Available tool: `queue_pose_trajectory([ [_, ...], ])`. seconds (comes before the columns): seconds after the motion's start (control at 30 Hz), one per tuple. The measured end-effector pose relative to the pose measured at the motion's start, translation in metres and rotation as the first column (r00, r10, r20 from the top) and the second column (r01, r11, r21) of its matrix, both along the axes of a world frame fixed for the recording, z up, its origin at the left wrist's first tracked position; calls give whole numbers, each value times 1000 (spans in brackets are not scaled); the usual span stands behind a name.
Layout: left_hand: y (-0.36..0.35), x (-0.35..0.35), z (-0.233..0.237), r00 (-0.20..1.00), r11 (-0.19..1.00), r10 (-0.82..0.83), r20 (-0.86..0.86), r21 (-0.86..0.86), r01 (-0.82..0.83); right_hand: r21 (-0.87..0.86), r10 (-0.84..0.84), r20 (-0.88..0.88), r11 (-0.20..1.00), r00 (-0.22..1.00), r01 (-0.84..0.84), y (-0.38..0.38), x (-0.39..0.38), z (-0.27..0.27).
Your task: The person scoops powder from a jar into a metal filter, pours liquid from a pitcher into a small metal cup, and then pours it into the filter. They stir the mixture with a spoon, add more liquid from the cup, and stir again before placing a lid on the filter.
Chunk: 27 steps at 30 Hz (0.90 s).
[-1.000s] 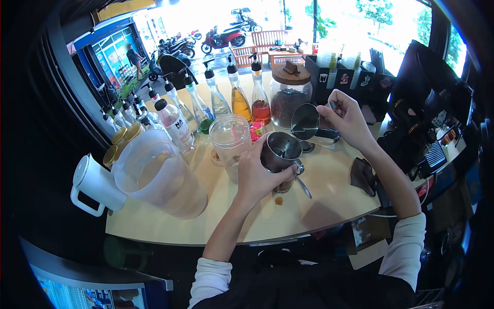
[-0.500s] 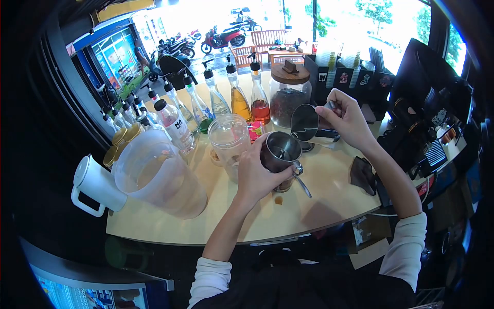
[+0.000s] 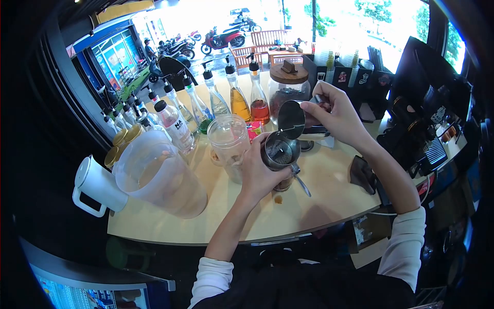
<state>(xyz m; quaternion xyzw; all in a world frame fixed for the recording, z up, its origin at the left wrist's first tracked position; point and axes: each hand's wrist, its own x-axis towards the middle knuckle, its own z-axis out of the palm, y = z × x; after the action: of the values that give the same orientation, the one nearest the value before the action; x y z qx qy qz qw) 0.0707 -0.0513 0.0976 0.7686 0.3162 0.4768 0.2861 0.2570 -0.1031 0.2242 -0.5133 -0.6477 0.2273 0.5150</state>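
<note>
My left hand (image 3: 257,172) is wrapped round a small metal cup (image 3: 281,152) with a side handle. Dark, bubbly liquid shows inside it. Beneath the cup, mostly hidden, is a glass (image 3: 283,185) with something brownish in it, and a spoon (image 3: 303,187) sticks out to its right. My right hand (image 3: 337,114) grips a metal pitcher (image 3: 291,120) by its handle, tilted with its lip close over the cup's rim. Left of my left hand stands a clear plastic jar (image 3: 229,141), close to the fingers.
A large frosted pitcher (image 3: 159,177) and a white jug (image 3: 98,183) occupy the left side. Several pump bottles (image 3: 239,100) line the back, beside a wooden-lidded jar (image 3: 289,85). A dark cloth (image 3: 363,175) lies at right; a brown spill (image 3: 278,200) marks the table (image 3: 247,221).
The metal pitcher in my right hand has moved left and tilted further over the cup. Bubbly liquid has risen inside the cup. My left hand has stayed nearly in place.
</note>
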Motion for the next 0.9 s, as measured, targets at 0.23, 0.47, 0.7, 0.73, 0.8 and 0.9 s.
queue_pose_trajectory([
  [0.23, 2, 1, -1, 999, 1000, -18, 29, -21, 19, 39, -21, 85, 999, 996, 18, 0, -10, 5],
  [0.47, 0, 0, 2, 999, 994, 40, -10, 106, -39, 46, -30, 107, 999, 994, 25, -4, -6, 5],
  [0.7, -3, -1, 6, 998, 985, 61, -34, 165, -55, 60, -12, 73, 998, 997, 8, -11, 6, 3],
  [0.73, -3, -1, 6, 998, 985, 60, -34, 165, -54, 77, -33, 120, 997, 992, 24, -11, 10, 2],
  [0.8, -3, -2, 5, 998, 984, 52, -27, 173, -47, 74, -39, 71, 997, 997, 34, -16, 7, 5],
  [0.9, -4, -3, 7, 996, 981, 74, -40, 185, -66, 101, -68, 85, 993, 994, 59, -15, 14, 4],
])
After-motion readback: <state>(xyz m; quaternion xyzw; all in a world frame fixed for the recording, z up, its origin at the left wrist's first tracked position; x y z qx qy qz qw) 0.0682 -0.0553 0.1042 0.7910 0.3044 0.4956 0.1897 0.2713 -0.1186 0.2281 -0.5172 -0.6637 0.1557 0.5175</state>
